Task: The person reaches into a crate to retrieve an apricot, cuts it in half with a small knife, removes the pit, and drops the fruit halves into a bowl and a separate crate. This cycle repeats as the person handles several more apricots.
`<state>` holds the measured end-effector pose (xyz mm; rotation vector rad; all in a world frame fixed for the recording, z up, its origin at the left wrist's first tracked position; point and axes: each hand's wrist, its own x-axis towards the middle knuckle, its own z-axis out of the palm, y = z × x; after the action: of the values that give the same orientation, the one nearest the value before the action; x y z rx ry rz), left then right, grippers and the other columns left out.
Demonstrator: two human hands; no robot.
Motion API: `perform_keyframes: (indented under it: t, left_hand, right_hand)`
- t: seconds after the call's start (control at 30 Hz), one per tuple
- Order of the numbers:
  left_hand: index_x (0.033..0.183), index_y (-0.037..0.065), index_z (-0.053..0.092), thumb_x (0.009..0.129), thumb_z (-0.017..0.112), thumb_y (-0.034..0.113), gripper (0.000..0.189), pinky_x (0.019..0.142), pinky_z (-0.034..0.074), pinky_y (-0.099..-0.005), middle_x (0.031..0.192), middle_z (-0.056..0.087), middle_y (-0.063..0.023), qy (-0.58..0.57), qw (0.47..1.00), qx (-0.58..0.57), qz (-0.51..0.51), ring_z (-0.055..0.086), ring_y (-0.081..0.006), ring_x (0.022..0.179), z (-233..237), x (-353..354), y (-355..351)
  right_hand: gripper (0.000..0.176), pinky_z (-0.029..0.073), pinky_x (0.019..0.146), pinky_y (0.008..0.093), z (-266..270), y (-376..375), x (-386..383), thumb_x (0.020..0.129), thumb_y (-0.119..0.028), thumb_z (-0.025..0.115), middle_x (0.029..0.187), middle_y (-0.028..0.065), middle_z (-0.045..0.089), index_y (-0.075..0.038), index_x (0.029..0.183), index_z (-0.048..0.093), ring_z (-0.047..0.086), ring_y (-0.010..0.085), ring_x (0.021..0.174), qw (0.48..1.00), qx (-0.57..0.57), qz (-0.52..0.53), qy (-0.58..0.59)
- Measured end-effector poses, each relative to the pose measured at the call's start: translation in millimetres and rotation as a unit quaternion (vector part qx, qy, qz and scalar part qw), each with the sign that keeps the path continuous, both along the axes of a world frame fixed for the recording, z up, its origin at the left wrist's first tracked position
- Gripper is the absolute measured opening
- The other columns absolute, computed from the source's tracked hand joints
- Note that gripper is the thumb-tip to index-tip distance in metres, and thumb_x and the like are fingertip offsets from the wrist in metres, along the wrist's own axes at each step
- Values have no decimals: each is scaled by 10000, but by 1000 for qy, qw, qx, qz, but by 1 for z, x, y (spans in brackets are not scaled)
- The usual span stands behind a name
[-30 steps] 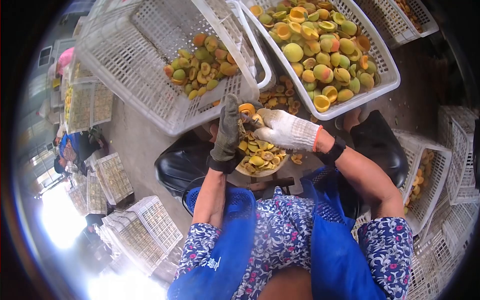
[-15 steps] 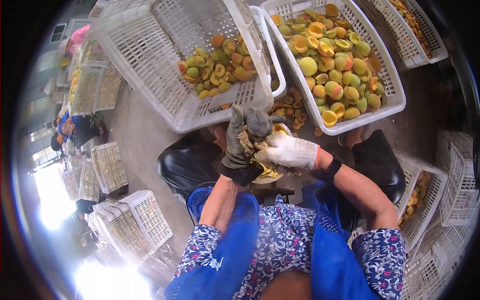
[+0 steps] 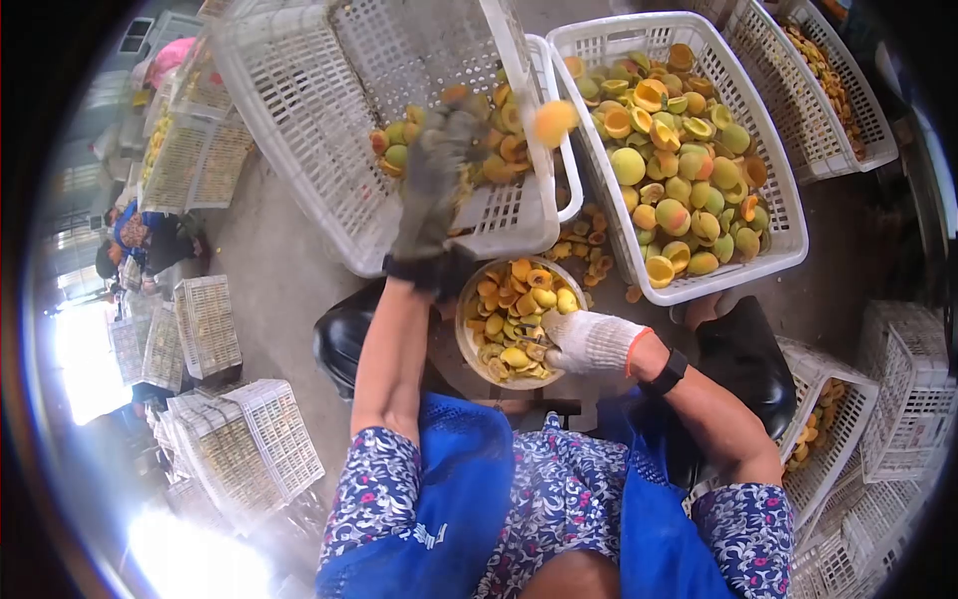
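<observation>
In the head view, we saw the work well under way, judging by how things lay. The full crate (image 3: 726, 283), at about 1 o'clock from the bowl (image 3: 463, 335), was heaped with fruit (image 3: 674, 190), much of it in hollow halves, with some that looked whole (their undersides were hidden from us). The tilted crate (image 3: 299, 120), at 11 o'clock, held a smaller pile (image 3: 504, 150) low in its corner, so we judged that a fair share remained there. The bowl was well filled with cut pieces (image 3: 519, 299), and a few loose pieces (image 3: 596, 262) lay on the floor at 1 o'clock, just beside it.

The orange fruit piece (image 3: 554, 123) was at about 12 o'clock from the bowl, seemingly in mid-air before the tilted crate's near rim, with neither hand around it. It was blurred and nearly round; its long axis ran weakly from 2 to 8 o'clock, and we could not tell which way any hollow faced.

Our hands were well apart. The left hand (image 3: 439, 150) was a smear over the tilted crate, so we could not tell how its fingers stood. The right hand (image 3: 589, 341) was at the bowl's 3 o'clock side, seemingly closed on a slim dark tool (image 3: 532, 336).
</observation>
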<state>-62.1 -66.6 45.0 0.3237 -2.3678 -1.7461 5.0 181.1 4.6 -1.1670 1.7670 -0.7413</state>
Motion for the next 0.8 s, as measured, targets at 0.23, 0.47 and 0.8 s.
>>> perform_keyframes:
  t: [0.23, 0.47, 0.8]
  left_hand:
    - [1088, 99, 591, 831, 600, 369, 373, 804, 483, -390, 1020, 646, -139, -139, 823, -527, -160, 620, -319, 943, -148, -28, -44]
    - [1115, 46, 551, 802, 656, 320, 430, 758, 508, -336, 974, 632, -107, -195, 965, -146, -93, 625, -217, 854, -60, -2, -29]
    - [1274, 13, 442, 941, 528, 285, 438, 878, 485, -342, 1152, 559, -128, -5, 891, 455, 0, 572, -205, 1020, -4, 78, 77]
  right_hand:
    - [332, 515, 660, 455, -2, -3, -17, 823, -254, 473, 743, 255, 619, 40, 960, 540, 631, 401, 707, 1000, 1, -20, 0]
    - [345, 478, 703, 424, 31, 3, -48, 822, -295, 543, 785, 246, 582, 18, 964, 507, 597, 376, 743, 971, -118, -209, 10]
    - [325, 480, 673, 400, 20, -10, -34, 843, -220, 589, 824, 199, 623, -21, 1091, 522, 626, 350, 740, 897, -310, -295, 114]
